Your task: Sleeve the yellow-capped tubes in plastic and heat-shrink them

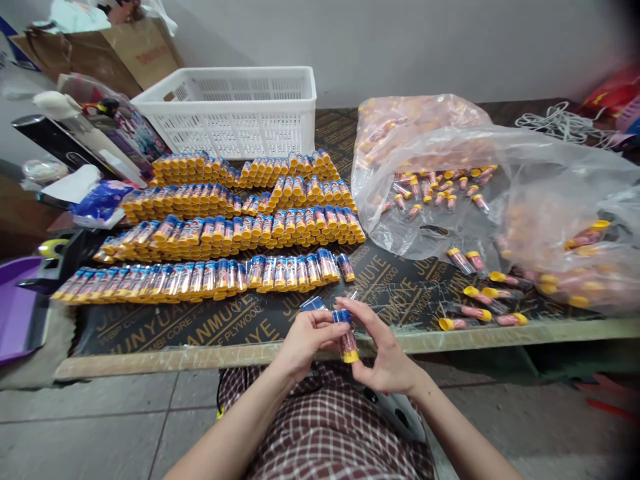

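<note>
blue-capped, yellow-based clear plastic tube (349,343) sits in the grasp of both hands by the front edge of the dark printed plywood tabletop (190,327) — the left hand (310,341) pinches its blue end, the right hand (384,350) has its thumb against the yellow one. stacked rows of blue-and-yellow-capped tubes (220,230) fill the left side, before a white slatted plastic basket (240,130) at the back edge. loose yellow-capped clear tubes (474,311) lie near the right front edge — beside a translucent plastic bag (525,167).

On the tabletop (150,330), I have rows of tubes (220,228) ahead-left of my hands (306,339), a crate (250,127) behind them, a bag (520,150) ahead-right.
</note>
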`<state>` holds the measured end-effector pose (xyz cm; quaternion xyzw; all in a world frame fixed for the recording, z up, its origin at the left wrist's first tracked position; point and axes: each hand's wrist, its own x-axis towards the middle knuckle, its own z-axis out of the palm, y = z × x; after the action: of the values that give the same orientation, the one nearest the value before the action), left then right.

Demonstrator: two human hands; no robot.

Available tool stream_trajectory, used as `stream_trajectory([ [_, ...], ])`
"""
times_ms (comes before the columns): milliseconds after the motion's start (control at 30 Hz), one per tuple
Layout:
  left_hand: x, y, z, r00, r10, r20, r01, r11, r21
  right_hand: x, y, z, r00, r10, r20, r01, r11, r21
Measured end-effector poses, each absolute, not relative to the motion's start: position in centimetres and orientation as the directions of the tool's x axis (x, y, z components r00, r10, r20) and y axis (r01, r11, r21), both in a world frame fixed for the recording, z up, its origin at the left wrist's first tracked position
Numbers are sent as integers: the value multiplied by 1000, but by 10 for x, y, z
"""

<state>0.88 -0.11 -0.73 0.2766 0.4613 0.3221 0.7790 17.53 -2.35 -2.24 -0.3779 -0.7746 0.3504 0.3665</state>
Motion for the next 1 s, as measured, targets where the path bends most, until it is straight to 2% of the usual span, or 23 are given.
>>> stream_trajectory([
  [467, 12, -4, -5, 391, 736, -552, -270, 665, 696, 174, -27, -32, -347, 873, 343, 191, 424, -886],
  [667, 12, -4, -9, 367, 760, -536, -217, 630, 745, 175, -26, -29, -367, 858, 360, 234, 459, -857],
  [733, 6, 0, -14, 278, 831, -482, -75, 519, 852, 184, -10, -27, -369, 845, 387, 314, 505, -804],
  [800, -3, 7, -21, 143, 932, -333, 226, 297, 928, 198, 16, -28, -323, 850, 416, 435, 524, -733],
  [833, -7, 10, -25, 95, 966, -240, 412, 182, 893, 206, 33, -31, -285, 860, 424, 495, 510, -703],
  [900, -14, 17, -32, 63, 990, -123, 717, 41, 696, 221, 66, -39, -284, 877, 387, 613, 476, -630],
  [967, -17, 22, -38, 66, 990, -123, 865, 5, 502, 229, 94, -47, -365, 874, 321, 683, 485, -546],
  [1000, -16, 23, -40, 68, 988, -140, 897, 1, 443, 231, 104, -50, -402, 869, 287, 703, 494, -511],
])
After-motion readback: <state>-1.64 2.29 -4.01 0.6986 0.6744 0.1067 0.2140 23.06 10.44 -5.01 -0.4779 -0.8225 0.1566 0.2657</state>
